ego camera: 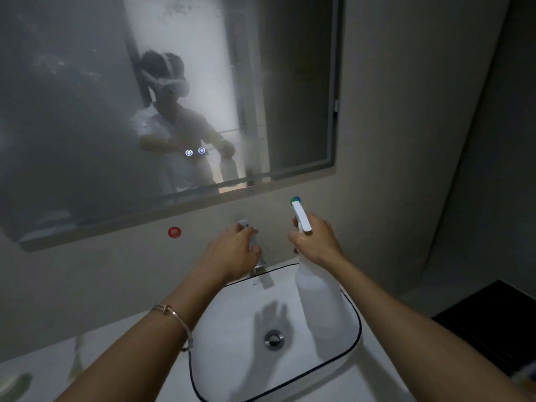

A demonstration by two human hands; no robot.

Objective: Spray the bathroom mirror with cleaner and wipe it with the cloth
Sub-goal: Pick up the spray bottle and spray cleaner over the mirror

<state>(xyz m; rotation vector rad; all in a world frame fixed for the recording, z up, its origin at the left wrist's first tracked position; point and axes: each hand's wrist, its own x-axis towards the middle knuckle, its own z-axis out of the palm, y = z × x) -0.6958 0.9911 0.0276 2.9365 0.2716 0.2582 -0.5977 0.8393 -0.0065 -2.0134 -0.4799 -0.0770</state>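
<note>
A large hazy mirror [87, 111] hangs on the wall above the sink and shows the reflection of a person wearing a headset. My right hand [317, 242] grips the neck of a translucent white spray bottle [319, 297], held upright over the basin, its white nozzle with a blue-green tip [295, 200] pointing up toward the mirror's lower edge. My left hand [235, 250] is curled around the top of the chrome tap [262, 264]. No cloth can be seen.
A white basin with a dark rim [358, 338] and a metal drain [273, 339] sits in a pale counter [121, 343]. A red round sticker [174, 232] is on the wall below the mirror. A black object [493, 317] stands at the right.
</note>
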